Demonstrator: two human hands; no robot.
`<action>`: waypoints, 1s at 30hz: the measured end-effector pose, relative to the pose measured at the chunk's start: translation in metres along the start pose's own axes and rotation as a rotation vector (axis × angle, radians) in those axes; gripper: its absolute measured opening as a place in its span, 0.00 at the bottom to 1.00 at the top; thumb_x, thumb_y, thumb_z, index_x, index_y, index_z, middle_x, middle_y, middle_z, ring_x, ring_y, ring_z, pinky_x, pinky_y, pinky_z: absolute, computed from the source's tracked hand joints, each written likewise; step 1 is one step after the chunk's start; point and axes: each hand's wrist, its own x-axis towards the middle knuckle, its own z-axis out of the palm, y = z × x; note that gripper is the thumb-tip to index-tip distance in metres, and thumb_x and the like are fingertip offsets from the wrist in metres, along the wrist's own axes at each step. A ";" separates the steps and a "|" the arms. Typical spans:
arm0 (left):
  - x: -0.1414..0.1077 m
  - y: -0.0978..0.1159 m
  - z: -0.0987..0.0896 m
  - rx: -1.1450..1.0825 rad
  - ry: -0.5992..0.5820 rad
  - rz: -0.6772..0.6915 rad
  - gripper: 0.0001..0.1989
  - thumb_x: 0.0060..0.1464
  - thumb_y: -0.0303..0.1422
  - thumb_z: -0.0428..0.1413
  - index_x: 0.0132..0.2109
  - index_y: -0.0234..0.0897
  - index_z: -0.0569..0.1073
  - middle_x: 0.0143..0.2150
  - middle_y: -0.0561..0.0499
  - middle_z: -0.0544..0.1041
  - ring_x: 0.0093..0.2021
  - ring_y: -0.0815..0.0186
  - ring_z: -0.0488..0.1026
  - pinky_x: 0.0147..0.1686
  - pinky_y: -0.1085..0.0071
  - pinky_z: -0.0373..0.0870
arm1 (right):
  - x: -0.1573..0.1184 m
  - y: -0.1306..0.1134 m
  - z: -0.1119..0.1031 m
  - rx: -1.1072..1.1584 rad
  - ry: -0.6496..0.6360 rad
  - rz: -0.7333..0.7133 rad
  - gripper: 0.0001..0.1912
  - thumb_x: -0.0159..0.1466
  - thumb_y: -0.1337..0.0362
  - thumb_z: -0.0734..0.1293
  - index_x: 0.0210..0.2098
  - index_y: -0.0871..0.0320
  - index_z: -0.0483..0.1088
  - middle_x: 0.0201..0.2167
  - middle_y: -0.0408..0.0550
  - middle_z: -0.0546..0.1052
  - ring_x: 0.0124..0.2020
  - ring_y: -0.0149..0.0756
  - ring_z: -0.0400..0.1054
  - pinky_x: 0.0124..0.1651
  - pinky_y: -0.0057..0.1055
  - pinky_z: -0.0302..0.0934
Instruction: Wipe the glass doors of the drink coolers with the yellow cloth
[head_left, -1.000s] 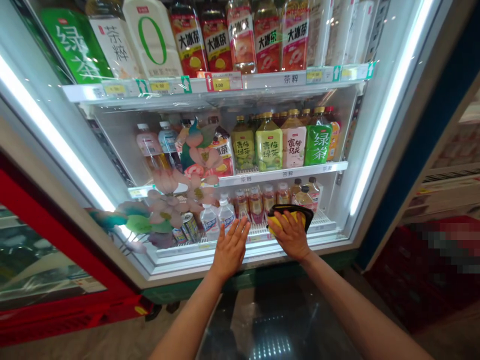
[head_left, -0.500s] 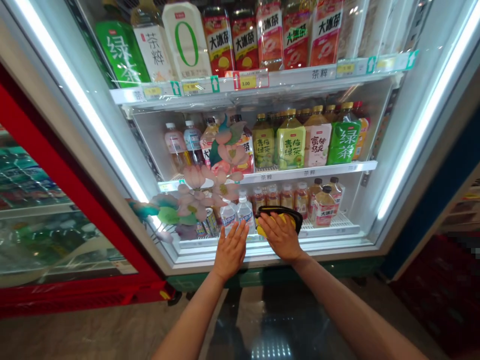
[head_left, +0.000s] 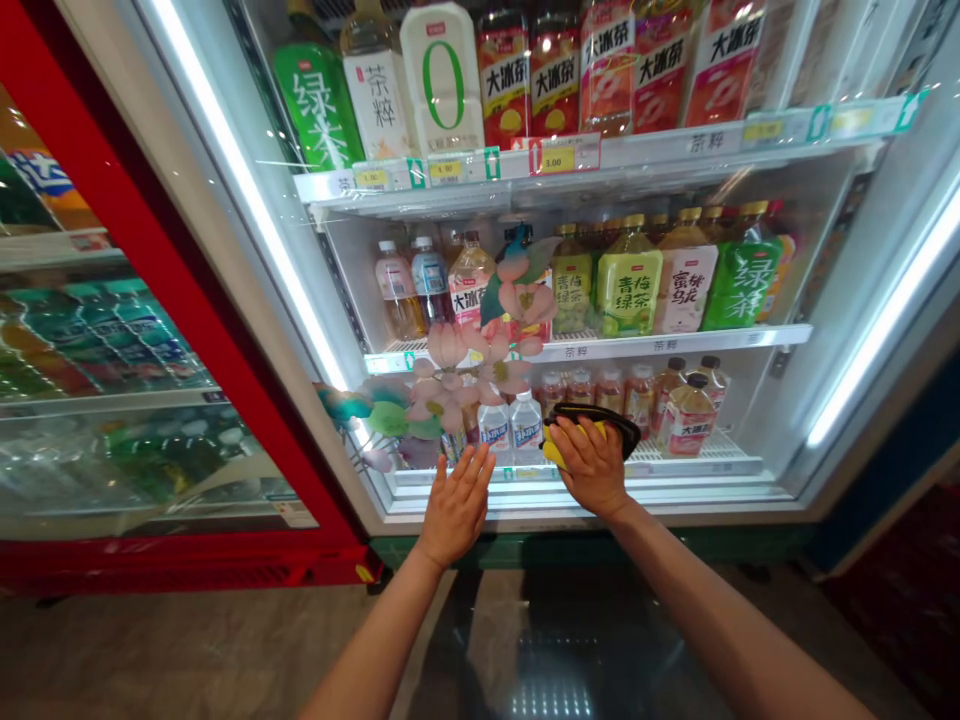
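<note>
My right hand point(head_left: 596, 475) presses a folded yellow and black cloth point(head_left: 621, 428) against the glass door of a drinks fridge, fingers bent over its yellow part. To the left, my left hand point(head_left: 455, 505) is empty, its outstretched fingers toward the glass; whether the palm touches it I cannot tell. Pink flower decals point(head_left: 480, 375) on the door stand above my left hand. Behind the glass, near my fingertips, are two white-labelled water bottles point(head_left: 510, 425). An iced tea bottle point(head_left: 688, 415) stands to the right of the cloth, also inside.
Upright bottles fill much of the upper shelf point(head_left: 660, 140) and middle shelf point(head_left: 682, 346). A red-framed fridge point(head_left: 247, 400) adjoins on the left, with more bottles behind its glass. The dark tiled floor point(head_left: 225, 650) reflects lights below my arms.
The view has turned left, so the fridge appears farther right. My left hand has shifted left relative to the bottles, widening the gap between my hands. The cloth stays under my right hand.
</note>
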 end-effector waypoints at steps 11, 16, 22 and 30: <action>-0.018 -0.016 -0.015 -0.010 -0.011 -0.031 0.39 0.64 0.25 0.49 0.76 0.36 0.41 0.72 0.41 0.62 0.77 0.61 0.44 0.75 0.48 0.34 | 0.009 0.022 -0.022 0.011 -0.133 -0.085 0.33 0.67 0.60 0.66 0.70 0.51 0.60 0.63 0.50 0.74 0.67 0.45 0.60 0.71 0.44 0.42; -0.027 -0.028 -0.023 0.008 -0.028 -0.032 0.39 0.63 0.23 0.48 0.76 0.34 0.41 0.73 0.41 0.60 0.77 0.60 0.43 0.75 0.51 0.38 | 0.037 -0.055 0.011 0.074 -0.074 0.013 0.37 0.67 0.63 0.66 0.73 0.53 0.54 0.65 0.53 0.72 0.70 0.49 0.56 0.72 0.49 0.38; -0.041 -0.036 -0.025 0.033 -0.054 -0.134 0.40 0.63 0.23 0.48 0.76 0.36 0.39 0.74 0.41 0.57 0.76 0.59 0.45 0.74 0.50 0.44 | -0.012 -0.062 0.014 0.200 -0.172 -0.412 0.29 0.68 0.71 0.61 0.66 0.44 0.65 0.61 0.38 0.75 0.62 0.30 0.66 0.68 0.29 0.47; -0.057 -0.045 -0.023 0.073 -0.072 -0.190 0.39 0.64 0.24 0.49 0.76 0.35 0.42 0.74 0.41 0.59 0.77 0.59 0.45 0.74 0.48 0.39 | 0.077 -0.091 0.017 0.116 -0.028 -0.002 0.31 0.69 0.63 0.65 0.71 0.53 0.59 0.66 0.54 0.70 0.69 0.49 0.58 0.73 0.50 0.37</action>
